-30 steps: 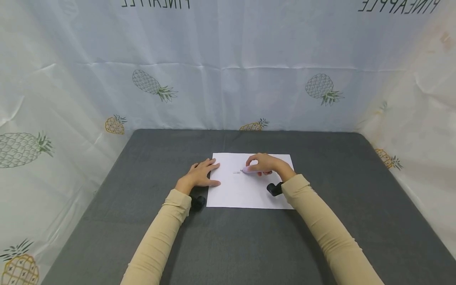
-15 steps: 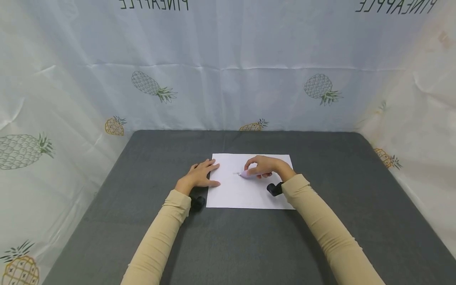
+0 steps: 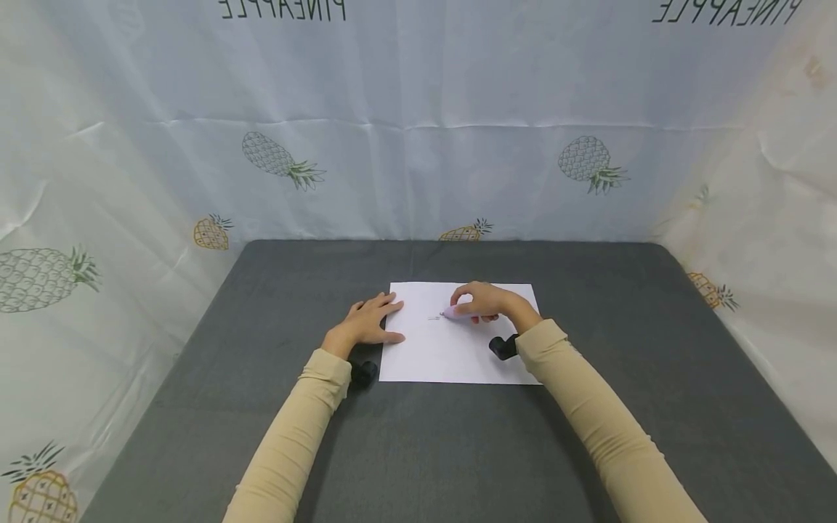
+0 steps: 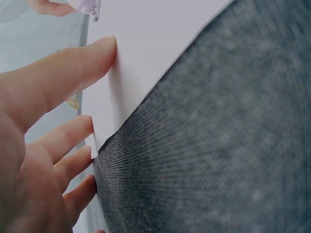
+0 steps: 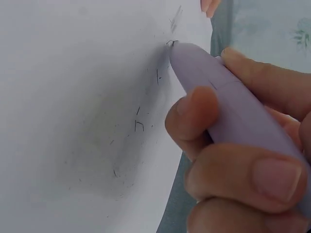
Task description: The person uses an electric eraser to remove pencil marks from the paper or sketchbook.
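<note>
My right hand point(image 3: 487, 299) grips a lavender electric eraser point(image 5: 233, 97), thumb and fingers curled round its thick, rounded body. Its small tip meets a white sheet of paper point(image 3: 451, 356), just right of a short grey pencil mark point(image 3: 434, 317). In the right wrist view the mark point(image 5: 176, 18) looks smeared, and dark crumbs point(image 5: 139, 126) are scattered over the sheet. With fingers spread, my left hand point(image 3: 366, 319) rests along the paper's left edge. In the left wrist view its thumb point(image 4: 99, 56) lies on the sheet, and the eraser's metallic tip point(image 4: 94, 13) shows above.
A dark grey cloth covers the table point(image 3: 418, 450). Black wrist cameras stick out beside both wrists, the right one point(image 3: 503, 347) over the paper. Behind the table hangs a pale curtain point(image 3: 418, 174) printed with pineapples.
My right hand shifts the eraser tip slightly toward me and left, then back away from me beside the pencil mark. The left hand and the paper stay in place.
</note>
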Demonstrator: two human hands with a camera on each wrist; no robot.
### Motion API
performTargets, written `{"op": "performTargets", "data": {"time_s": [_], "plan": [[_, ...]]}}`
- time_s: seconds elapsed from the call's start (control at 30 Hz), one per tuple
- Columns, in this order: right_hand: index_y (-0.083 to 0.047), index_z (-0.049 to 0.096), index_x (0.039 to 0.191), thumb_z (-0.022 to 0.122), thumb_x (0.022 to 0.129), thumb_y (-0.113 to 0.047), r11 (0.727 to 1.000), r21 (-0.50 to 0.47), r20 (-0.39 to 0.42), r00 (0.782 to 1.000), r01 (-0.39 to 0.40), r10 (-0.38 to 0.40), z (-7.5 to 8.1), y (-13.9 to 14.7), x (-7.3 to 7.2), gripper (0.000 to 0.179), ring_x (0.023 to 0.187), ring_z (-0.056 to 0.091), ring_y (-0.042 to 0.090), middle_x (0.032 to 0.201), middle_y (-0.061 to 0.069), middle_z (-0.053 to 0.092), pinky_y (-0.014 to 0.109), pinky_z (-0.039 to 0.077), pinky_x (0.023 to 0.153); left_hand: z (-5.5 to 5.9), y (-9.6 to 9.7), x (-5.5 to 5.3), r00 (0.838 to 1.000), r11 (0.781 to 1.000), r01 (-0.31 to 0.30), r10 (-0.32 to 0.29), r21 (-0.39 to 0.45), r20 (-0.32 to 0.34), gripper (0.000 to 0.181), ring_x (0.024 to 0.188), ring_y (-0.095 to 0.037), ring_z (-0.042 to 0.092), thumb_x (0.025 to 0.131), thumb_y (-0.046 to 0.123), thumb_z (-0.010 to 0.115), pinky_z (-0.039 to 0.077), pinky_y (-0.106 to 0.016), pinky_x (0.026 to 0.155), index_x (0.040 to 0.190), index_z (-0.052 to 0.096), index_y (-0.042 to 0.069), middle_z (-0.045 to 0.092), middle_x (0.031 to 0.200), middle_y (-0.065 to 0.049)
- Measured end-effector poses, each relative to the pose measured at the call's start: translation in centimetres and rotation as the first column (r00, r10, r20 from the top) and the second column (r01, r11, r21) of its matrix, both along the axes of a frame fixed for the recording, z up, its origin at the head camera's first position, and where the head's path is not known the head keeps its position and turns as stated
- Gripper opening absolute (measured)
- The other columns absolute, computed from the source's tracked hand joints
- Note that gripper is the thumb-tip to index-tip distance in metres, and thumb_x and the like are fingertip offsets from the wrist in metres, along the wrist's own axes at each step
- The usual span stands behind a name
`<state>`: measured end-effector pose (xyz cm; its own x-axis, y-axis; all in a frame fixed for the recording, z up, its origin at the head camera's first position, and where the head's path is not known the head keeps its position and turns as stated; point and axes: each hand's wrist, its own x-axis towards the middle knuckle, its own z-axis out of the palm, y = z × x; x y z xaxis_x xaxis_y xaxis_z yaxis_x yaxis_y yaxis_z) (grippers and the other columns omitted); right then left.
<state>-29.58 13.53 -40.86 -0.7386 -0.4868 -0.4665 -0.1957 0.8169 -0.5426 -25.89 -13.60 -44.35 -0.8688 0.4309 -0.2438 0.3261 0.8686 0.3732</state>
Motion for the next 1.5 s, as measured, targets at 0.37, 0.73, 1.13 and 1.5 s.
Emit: {"op": "performTargets", "data": {"time_s": [0.37, 0.73, 1.13, 1.5], "plan": [[-0.013, 0.059, 0.121, 0.057, 0.096, -0.026, 1.0, -0.002, -0.001, 1.0, 0.019, -0.019, 0.08, -0.12, -0.04, 0.028, 0.04, 0.032, 0.008, 0.058, 0.0, 0.05, 0.02, 0.03, 0.041, -0.04, -0.11, -0.01, 1.0, 1.0, -0.004, 0.004, -0.007, -0.006, 0.078, 0.152, -0.036, 0.016, 0.089, 0.045, 0.064, 0.012, -0.062, 0.12, 0.152, 0.031, 0.014, 0.021, 0.163, -0.012], [-0.012, 0.058, 0.122, 0.056, 0.096, -0.026, 1.0, 0.01, -0.013, 1.0, 0.018, -0.018, 0.26, -0.36, -0.01, 0.029, 0.041, 0.032, 0.008, 0.059, 0.0, 0.05, 0.019, 0.029, 0.041, -0.11, -0.15, -0.17, 1.0, 1.0, -0.007, 0.007, -0.007, -0.004, 0.078, 0.152, -0.035, 0.015, 0.089, 0.046, 0.064, 0.012, -0.062, 0.12, 0.152, 0.031, 0.015, 0.021, 0.163, -0.011], [-0.014, 0.058, 0.122, 0.057, 0.096, -0.027, 1.0, 0.011, 0.024, 1.0, 0.004, -0.005, 0.15, -0.04, -0.27, 0.029, 0.042, 0.032, 0.007, 0.06, -0.001, 0.05, 0.019, 0.029, 0.042, -0.09, -0.07, -0.11, 1.0, 1.0, -0.001, 0.001, 0.005, -0.002, 0.078, 0.152, -0.036, 0.015, 0.088, 0.045, 0.064, 0.011, -0.062, 0.12, 0.152, 0.031, 0.014, 0.021, 0.163, -0.012], [-0.014, 0.059, 0.122, 0.056, 0.096, -0.026, 1.0, -0.01, -0.004, 1.0, 0.006, -0.006, -0.23, -0.03, -0.14, 0.029, 0.041, 0.032, 0.007, 0.059, 0.0, 0.052, 0.019, 0.029, 0.041, -0.03, -0.09, -0.02, 1.0, 1.0, -0.001, 0.001, 0.002, 0.003, 0.078, 0.152, -0.036, 0.015, 0.089, 0.045, 0.064, 0.011, -0.062, 0.12, 0.152, 0.031, 0.014, 0.021, 0.163, -0.012]]}}
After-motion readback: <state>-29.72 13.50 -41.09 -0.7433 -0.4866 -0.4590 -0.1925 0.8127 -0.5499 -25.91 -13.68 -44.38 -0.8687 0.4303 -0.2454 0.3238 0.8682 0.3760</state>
